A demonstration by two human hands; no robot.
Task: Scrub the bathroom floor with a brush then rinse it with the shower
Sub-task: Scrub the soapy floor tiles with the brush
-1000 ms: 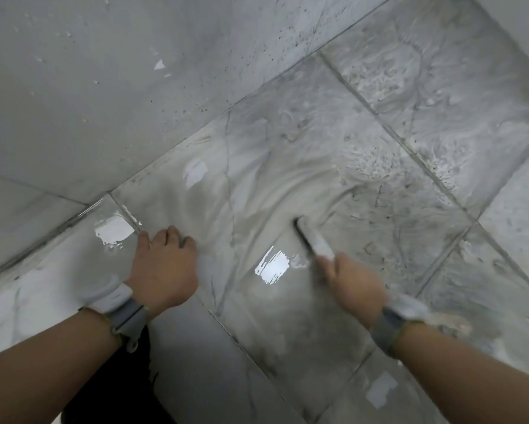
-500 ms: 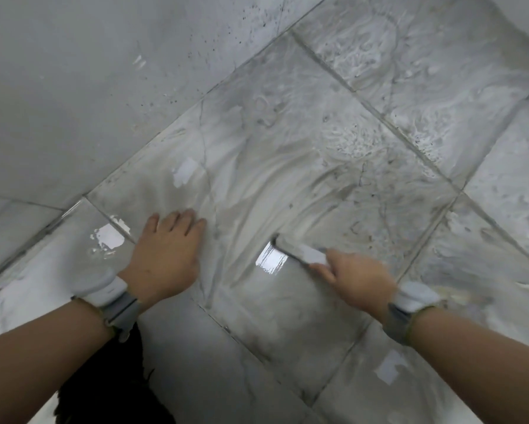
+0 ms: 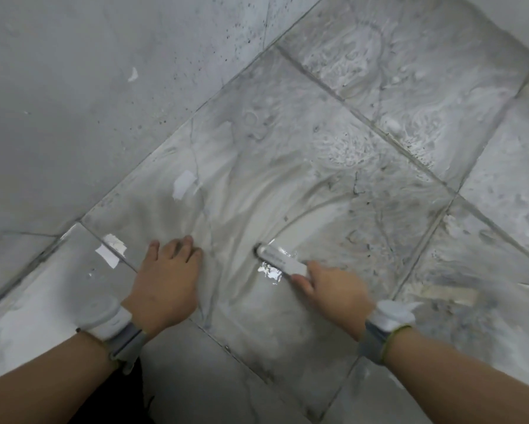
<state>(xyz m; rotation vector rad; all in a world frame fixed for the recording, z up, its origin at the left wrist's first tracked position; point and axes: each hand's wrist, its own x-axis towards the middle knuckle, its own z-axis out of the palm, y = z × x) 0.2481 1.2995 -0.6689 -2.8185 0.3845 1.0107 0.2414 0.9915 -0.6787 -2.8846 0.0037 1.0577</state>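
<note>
Gripping the brush (image 3: 280, 261), right hand (image 3: 333, 292) scrubs; left hand (image 3: 165, 280) rests spread on floor (image 3: 364, 209).

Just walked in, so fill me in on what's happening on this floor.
A person is bent over the tiled bathroom floor, scrubbing it. The right hand grips a white brush with its head down on a wet, soapy tile. The left hand rests on the floor beside it with the fingers straight, near the foot of the wall. Foam and swirled scrub marks cover the tiles ahead. No shower is in view.
</note>
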